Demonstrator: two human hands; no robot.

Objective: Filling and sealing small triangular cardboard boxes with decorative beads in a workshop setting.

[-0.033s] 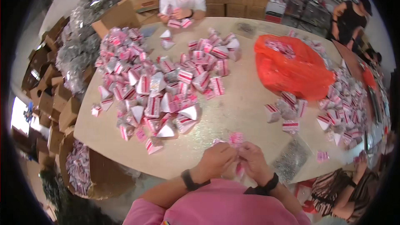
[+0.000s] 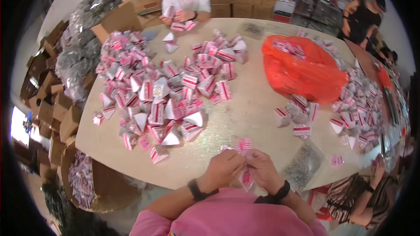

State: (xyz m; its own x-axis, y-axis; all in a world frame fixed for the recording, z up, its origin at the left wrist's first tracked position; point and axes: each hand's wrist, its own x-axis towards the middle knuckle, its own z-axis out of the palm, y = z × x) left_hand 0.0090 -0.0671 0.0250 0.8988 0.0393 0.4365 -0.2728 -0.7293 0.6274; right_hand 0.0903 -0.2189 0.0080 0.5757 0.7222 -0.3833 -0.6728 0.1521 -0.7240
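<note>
Close to the table's near edge, my left hand (image 2: 227, 166) and my right hand (image 2: 264, 170) meet with fingertips pinched. Between them is a small pink-and-clear plastic packet (image 2: 247, 178), its lower end hanging below the fingers. A pink printed piece (image 2: 244, 144) shows just beyond my fingertips; whether it belongs to the same packet I cannot tell. To the left lies a large heap of pink-and-white wedge-shaped packets (image 2: 156, 113). Right of my right hand, a flat clear bag of small dark-grey pieces (image 2: 304, 164) rests on the table.
A red-orange plastic bag (image 2: 302, 74) holding packets stands at the right, with another packet heap (image 2: 361, 109) beside it. An open carton (image 2: 109, 183) full of packets sits off the table's left edge. Co-workers (image 2: 186, 4) are across the table and to the right.
The whole view has shifted slightly to the left. More of the pink packet's lower end now shows beneath my fingers; both hands keep their pinch.
</note>
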